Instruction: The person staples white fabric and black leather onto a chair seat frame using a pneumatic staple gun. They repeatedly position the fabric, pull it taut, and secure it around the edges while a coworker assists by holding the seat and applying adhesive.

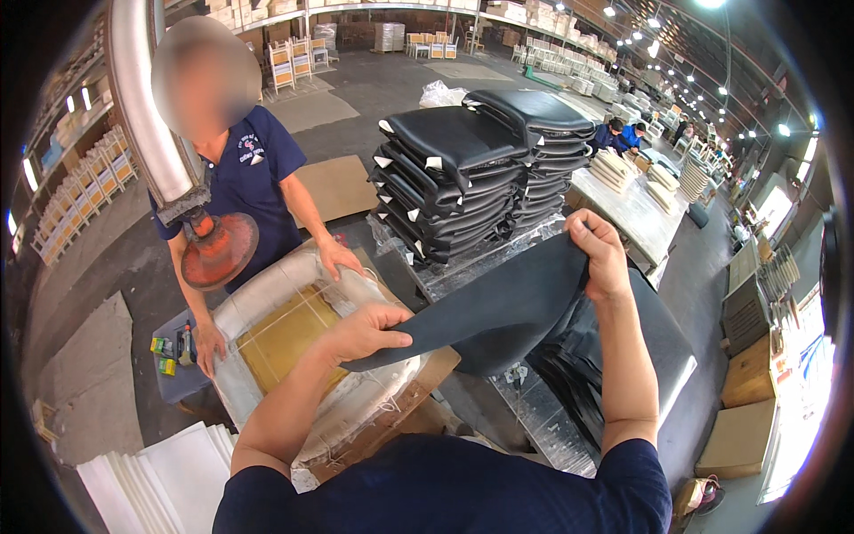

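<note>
A black sheet of leather-like material (503, 307) is stretched between my two hands. My left hand (366, 334) pinches its near-left end, thumb on top. Raised higher on the right, my right hand (600, 254) is closed around the other end. Under my left forearm lies a square mould-like ring (240, 322) with a whitish, worn padded rim and a yellowish board (285, 343) inside. More black sheets (645, 329) lie piled beneath and beside my right forearm.
A co-worker (253, 169) stands opposite, both hands on the ring's rim. Above it hangs a reddish disc (222, 252) on a thick arm. Stacks of black cushions (454, 178) stand ahead. White sheets (160, 481) lie at lower left; a long table (636, 209) extends far right.
</note>
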The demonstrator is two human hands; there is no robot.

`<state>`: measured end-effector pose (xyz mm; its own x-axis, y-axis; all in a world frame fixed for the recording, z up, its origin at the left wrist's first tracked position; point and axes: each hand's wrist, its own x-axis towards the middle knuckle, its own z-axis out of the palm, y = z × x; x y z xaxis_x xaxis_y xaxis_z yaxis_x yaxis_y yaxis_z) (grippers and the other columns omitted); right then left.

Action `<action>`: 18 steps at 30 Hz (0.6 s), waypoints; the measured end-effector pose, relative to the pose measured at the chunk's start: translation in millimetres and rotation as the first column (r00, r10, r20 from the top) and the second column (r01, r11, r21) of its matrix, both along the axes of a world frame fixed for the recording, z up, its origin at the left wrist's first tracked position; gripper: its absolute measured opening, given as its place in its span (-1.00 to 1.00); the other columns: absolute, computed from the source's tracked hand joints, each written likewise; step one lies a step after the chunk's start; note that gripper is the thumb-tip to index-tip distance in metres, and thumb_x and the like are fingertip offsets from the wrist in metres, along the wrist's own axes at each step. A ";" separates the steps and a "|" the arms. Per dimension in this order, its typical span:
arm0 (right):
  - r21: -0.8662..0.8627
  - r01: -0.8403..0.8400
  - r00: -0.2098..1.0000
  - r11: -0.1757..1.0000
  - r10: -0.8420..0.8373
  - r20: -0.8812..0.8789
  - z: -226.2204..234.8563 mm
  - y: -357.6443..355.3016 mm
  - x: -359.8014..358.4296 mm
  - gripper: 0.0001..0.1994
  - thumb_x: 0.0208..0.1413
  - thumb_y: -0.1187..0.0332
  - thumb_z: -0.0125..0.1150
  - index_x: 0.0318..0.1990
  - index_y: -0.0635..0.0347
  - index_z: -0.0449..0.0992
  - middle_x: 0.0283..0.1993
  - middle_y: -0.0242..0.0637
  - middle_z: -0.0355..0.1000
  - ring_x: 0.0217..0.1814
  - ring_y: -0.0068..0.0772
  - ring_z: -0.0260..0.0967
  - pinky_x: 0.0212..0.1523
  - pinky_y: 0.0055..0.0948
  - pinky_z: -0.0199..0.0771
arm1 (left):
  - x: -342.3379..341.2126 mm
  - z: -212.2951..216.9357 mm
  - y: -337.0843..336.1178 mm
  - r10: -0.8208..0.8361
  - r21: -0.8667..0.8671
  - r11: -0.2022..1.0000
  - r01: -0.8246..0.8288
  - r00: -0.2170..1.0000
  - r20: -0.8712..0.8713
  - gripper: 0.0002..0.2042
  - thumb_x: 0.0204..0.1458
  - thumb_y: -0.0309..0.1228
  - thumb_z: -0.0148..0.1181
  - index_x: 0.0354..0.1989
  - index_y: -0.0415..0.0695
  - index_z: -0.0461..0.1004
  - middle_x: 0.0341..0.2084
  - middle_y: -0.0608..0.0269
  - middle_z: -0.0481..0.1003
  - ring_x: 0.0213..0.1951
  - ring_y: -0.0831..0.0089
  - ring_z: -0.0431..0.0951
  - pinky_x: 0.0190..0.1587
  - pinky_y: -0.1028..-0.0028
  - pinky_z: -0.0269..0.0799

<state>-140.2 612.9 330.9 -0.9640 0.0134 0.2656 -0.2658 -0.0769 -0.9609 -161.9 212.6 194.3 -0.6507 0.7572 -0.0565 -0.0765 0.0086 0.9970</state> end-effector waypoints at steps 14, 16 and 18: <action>0.497 0.768 0.627 0.405 -0.315 -0.713 116.3 35.6 -107.9 -0.71 0.37 0.13 0.39 -0.02 0.17 0.73 -0.15 -0.16 0.70 -0.07 -0.38 0.63 0.03 -0.34 0.56 | -141.8 183.2 34.3 0.340 0.352 0.484 -0.801 -0.198 -0.919 -0.84 0.32 -0.30 0.23 -0.05 -0.03 0.65 -0.23 -0.10 0.67 -0.10 -0.25 0.65 -0.06 -0.07 0.55; 0.413 0.805 0.556 0.426 -0.300 -0.776 123.9 52.7 -79.1 -0.74 0.37 0.22 0.40 -0.02 0.25 0.71 -0.14 -0.26 0.70 -0.05 -0.48 0.57 0.06 -0.42 0.51 | -118.1 219.9 33.8 0.280 0.441 0.538 -0.719 -0.341 -0.897 -0.84 0.33 -0.37 0.18 -0.04 -0.02 0.67 -0.22 -0.06 0.68 -0.11 -0.20 0.67 -0.04 -0.04 0.57; 0.341 0.811 0.527 0.476 -0.338 -0.780 102.1 70.4 -39.8 -0.74 0.39 0.26 0.39 -0.01 0.31 0.70 -0.13 -0.38 0.66 -0.06 -0.54 0.53 0.08 -0.46 0.49 | -76.5 224.0 19.2 0.169 0.453 0.637 -0.624 -0.460 -0.872 -0.83 0.29 -0.43 0.18 -0.06 -0.07 0.68 -0.21 0.05 0.70 -0.14 -0.08 0.68 -0.06 0.02 0.56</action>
<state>-179.9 683.2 432.9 -0.4290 0.1170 0.8957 -0.4478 0.8336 -0.3234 -238.4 231.8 418.3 -0.2085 0.3303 0.9205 0.6597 0.7423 -0.1169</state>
